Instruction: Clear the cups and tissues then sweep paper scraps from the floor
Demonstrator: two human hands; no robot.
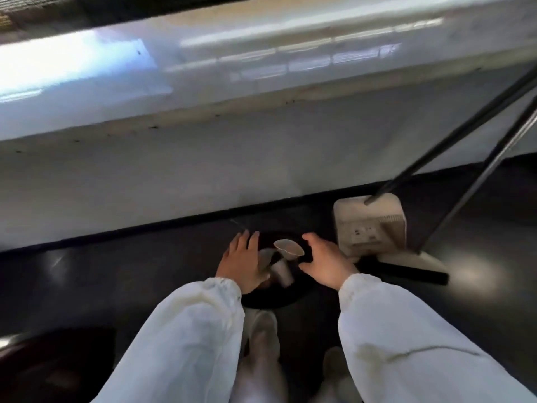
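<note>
Both of my hands hover over a round black bin (270,301) on the dark floor. Three pale paper cups lie between them over the bin's mouth: one with its rim facing up (289,248), one on its side (282,272), and one (266,256) right beside my left palm. My left hand (244,261) has its fingers straight and spread. My right hand (325,264) is loosely curved and holds nothing. The picture is blurred, so I cannot tell whether either hand touches a cup. No tissues or paper scraps show.
A white dustpan (369,225) stands just right of the bin, with a black broom head (406,273) on the floor before it. Their two dark handles (465,126) lean up to the right. A long white counter front (174,158) runs behind. My shoes show below the sleeves.
</note>
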